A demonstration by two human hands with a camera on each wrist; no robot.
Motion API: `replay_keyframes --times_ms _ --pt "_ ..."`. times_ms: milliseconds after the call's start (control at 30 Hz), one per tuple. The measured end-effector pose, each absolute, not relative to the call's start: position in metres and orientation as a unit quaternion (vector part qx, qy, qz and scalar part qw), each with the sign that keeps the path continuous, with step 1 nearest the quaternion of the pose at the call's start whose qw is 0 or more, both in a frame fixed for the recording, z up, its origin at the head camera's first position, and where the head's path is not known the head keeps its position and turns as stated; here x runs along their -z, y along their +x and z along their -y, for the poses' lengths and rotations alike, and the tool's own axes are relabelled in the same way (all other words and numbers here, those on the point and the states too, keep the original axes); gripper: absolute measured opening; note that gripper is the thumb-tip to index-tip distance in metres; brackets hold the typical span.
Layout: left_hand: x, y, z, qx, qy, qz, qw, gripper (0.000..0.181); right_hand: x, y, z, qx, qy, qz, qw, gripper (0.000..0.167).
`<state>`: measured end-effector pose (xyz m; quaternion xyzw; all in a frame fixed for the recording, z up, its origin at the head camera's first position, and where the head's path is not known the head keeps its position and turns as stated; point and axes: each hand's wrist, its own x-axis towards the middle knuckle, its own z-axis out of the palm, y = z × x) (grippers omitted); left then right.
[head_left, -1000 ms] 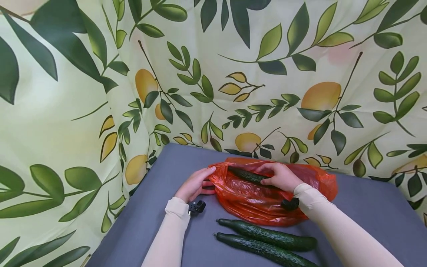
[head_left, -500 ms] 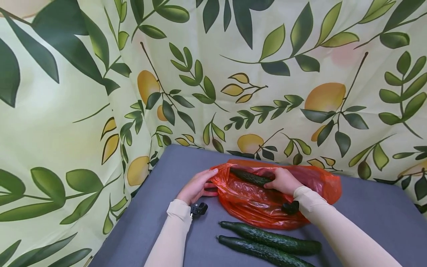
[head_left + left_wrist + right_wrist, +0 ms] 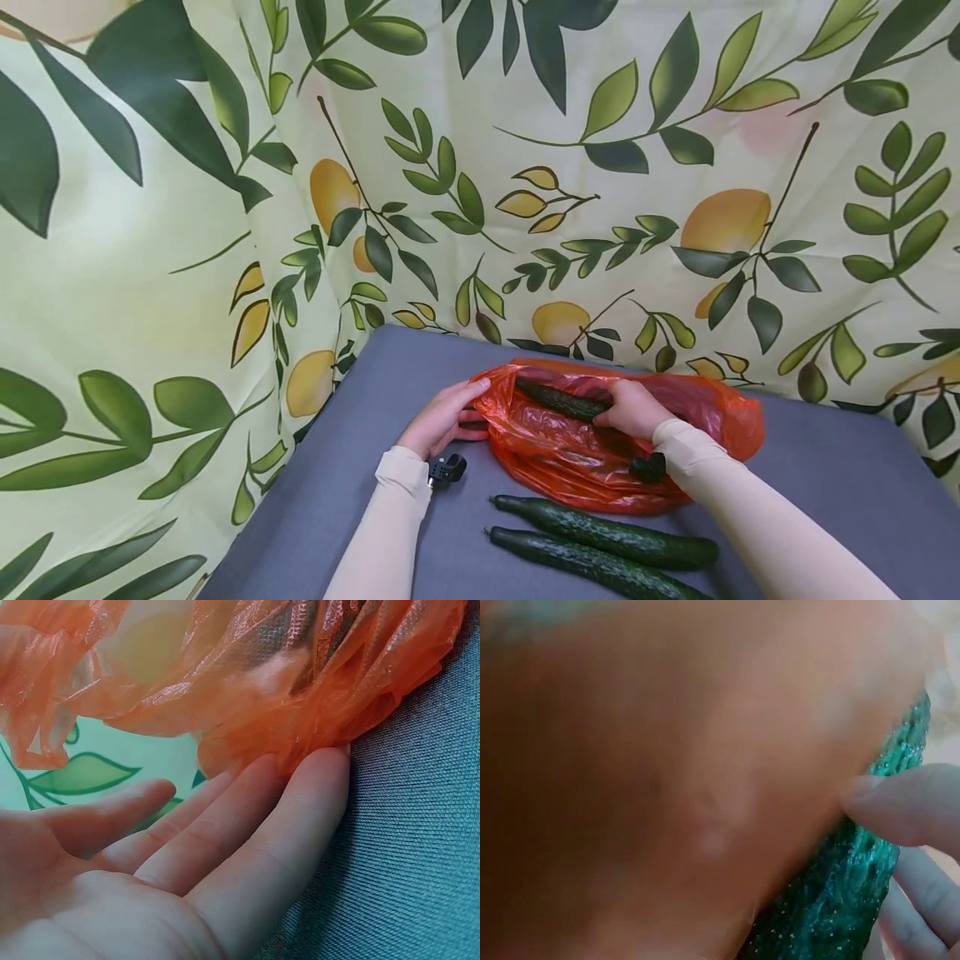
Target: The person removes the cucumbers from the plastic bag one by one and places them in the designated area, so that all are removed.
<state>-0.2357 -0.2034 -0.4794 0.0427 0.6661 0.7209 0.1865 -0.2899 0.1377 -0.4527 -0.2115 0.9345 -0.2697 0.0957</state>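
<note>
A red plastic bag (image 3: 577,475) lies on the grey surface, its mouth spread open. Inside it is a dark green cucumber (image 3: 555,398), slanting down to the right. My right hand (image 3: 636,408) grips this cucumber near its right end; the right wrist view shows the thumb on the bumpy skin (image 3: 832,900) and fingers behind, with blurred bag film covering much of that view. At the bag's left edge, my left hand (image 3: 444,421) touches the film with extended fingers. In the left wrist view, its fingertips (image 3: 322,769) rest against the crumpled bag.
Two more cucumbers, one farther (image 3: 600,529) and one nearer (image 3: 592,565), lie side by side in front of the bag. A leaf-patterned cloth (image 3: 450,250) stands behind and to the left of the grey surface (image 3: 337,500). Small black devices (image 3: 448,469) sit at both wrists.
My right hand's fingers have shifted slightly right along the cucumber and drawn in around its right end. The left hand and the two front cucumbers stay put.
</note>
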Motion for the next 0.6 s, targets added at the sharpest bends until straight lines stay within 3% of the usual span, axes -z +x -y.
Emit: replay_keyframes --times_ms 267,600 --pt "0.482 -0.233 0.201 -0.718 0.044 -0.667 0.191 0.063 0.461 -0.286 -0.138 0.258 -0.205 -0.940 0.084 0.044" --pt "0.482 -0.237 0.204 -0.726 0.037 -0.660 0.188 0.064 0.445 -0.284 -0.146 0.242 -0.225 -0.940 0.088 0.040"
